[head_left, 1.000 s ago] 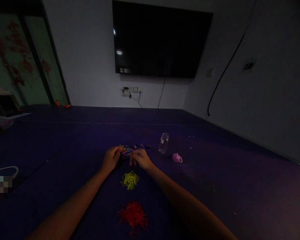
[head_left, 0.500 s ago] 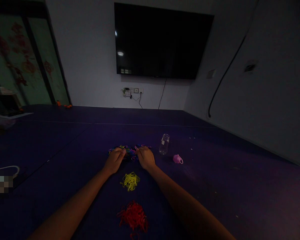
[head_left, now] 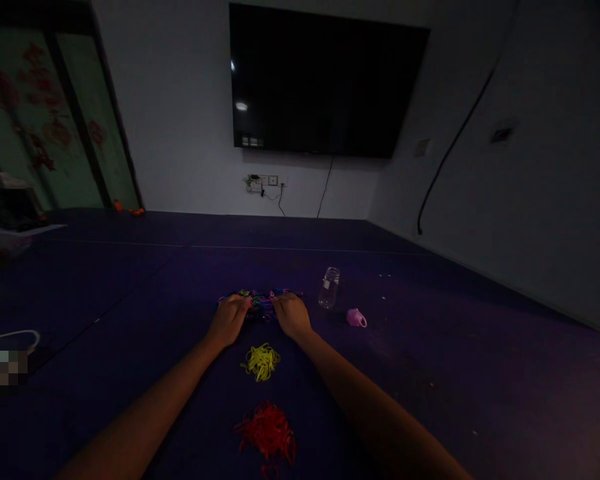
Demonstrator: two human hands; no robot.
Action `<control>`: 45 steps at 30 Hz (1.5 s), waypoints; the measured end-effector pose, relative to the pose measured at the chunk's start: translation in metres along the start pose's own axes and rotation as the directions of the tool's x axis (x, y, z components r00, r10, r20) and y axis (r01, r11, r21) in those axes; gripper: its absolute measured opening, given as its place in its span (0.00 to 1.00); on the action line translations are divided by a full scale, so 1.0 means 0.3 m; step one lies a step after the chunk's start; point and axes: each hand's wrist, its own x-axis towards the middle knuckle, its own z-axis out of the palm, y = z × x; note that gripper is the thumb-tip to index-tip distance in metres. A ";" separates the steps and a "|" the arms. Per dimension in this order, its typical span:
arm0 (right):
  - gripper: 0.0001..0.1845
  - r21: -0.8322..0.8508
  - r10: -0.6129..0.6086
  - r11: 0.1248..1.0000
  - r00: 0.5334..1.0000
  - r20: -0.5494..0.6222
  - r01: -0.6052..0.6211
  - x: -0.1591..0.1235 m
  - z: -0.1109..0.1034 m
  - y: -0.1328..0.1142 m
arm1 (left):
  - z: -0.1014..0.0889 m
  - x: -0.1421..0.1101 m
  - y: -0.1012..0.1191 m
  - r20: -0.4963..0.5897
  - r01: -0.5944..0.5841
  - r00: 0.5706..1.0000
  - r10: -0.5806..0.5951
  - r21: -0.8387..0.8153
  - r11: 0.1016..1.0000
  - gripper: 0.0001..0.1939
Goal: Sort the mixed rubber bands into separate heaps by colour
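A pile of mixed-colour rubber bands (head_left: 263,309) lies on the dark purple floor in front of me. My left hand (head_left: 229,319) is at its left side, fingers curled into the bands with the thumb inward. At the right side of the pile, my right hand (head_left: 292,315) has its fingers closed on bands too; the fingertips of both are partly hidden. Between my forearms sits a small heap of yellow rubber bands (head_left: 262,363). Closer to me is a larger heap of red rubber bands (head_left: 269,432).
Right of my right hand stands a clear jar (head_left: 329,289) without a lid. A pink lid with a loop (head_left: 354,317) lies beside it. Small pale scraps dot the floor at right. A television (head_left: 325,83) hangs on the far wall above sockets and cables.
My hands stay at the mixed pile with hardly any movement. The yellow and red heaps, the jar and the lid keep their places.
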 end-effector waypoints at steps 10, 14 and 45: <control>0.25 0.286 -0.038 0.955 0.989 -0.140 0.077 0.004 0.016 0.020 | -0.004 0.005 0.006 0.031 -0.095 0.995 0.094 0.038 0.995 0.24; 0.27 0.431 -0.076 0.895 0.991 -0.112 0.117 0.001 0.020 0.012 | 0.001 0.010 -0.006 0.062 -0.143 0.988 0.139 0.076 0.987 0.12; 0.20 0.098 -0.344 0.937 0.933 0.101 0.335 -0.030 0.007 -0.068 | 0.019 0.010 -0.047 -0.105 0.003 0.994 0.018 0.195 0.981 0.09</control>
